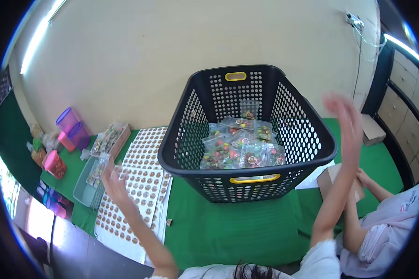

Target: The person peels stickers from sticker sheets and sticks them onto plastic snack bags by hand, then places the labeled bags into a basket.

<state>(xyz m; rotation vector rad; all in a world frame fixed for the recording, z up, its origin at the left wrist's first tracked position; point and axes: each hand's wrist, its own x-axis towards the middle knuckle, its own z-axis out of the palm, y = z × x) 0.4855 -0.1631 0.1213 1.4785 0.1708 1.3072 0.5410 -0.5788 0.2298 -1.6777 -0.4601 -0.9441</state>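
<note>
My left hand (117, 185) reaches over the sticker sheets (144, 190) to the green basket (83, 188) at the left. Its fingertips are at the top of a clear packet (97, 173) and appear pinched on it; blur softens the detail. My right hand (345, 114) is raised beside the right wall of the large black basket (319, 158). Its fingers are stretched out, blurred, with nothing visible in them. Inside the black basket lie several clear zip bags of colourful sweets (242, 144), some bearing round stickers.
A pink box of packets (121, 142) stands behind the green basket. Purple containers (77, 132) and a pink one (55, 164) are farther left. At right, a co-worker's hand (365, 177) is by a cardboard box (333, 179). Green cloth (228, 232) covers the table.
</note>
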